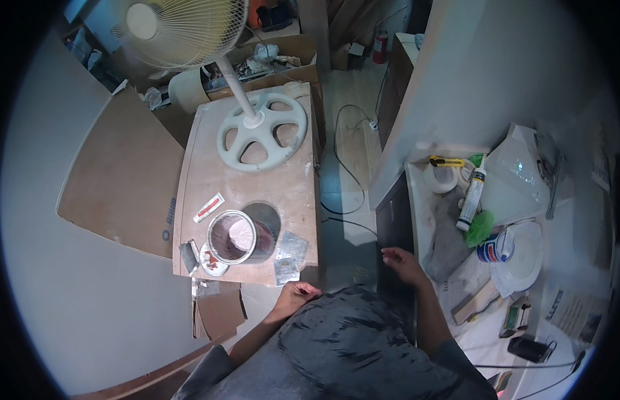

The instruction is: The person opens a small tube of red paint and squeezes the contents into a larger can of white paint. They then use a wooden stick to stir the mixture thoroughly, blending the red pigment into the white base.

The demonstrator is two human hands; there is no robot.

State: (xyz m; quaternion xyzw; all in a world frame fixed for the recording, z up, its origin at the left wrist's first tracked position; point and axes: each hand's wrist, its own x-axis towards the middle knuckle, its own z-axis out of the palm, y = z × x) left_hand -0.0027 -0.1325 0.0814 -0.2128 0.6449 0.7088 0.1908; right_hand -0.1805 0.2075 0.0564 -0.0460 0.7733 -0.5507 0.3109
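My left hand is at the near edge of a wooden work surface, against my shirt, fingers bent together; what they hold, if anything, is unclear. My right hand hangs beside the dark cabinet front, fingers loosely apart and empty. Left of my hands, a tin holding pinkish material stands among a lid with reddish lumps, a white tube and metal scrapers. On the right counter lie a caulk tube, yellow cutter, tape roll and blue-white tub.
A standing fan occupies the work surface's far end. Leaning cardboard is at left, cluttered boxes behind. A narrow floor strip carries looping black cable, with a red extinguisher at its far end.
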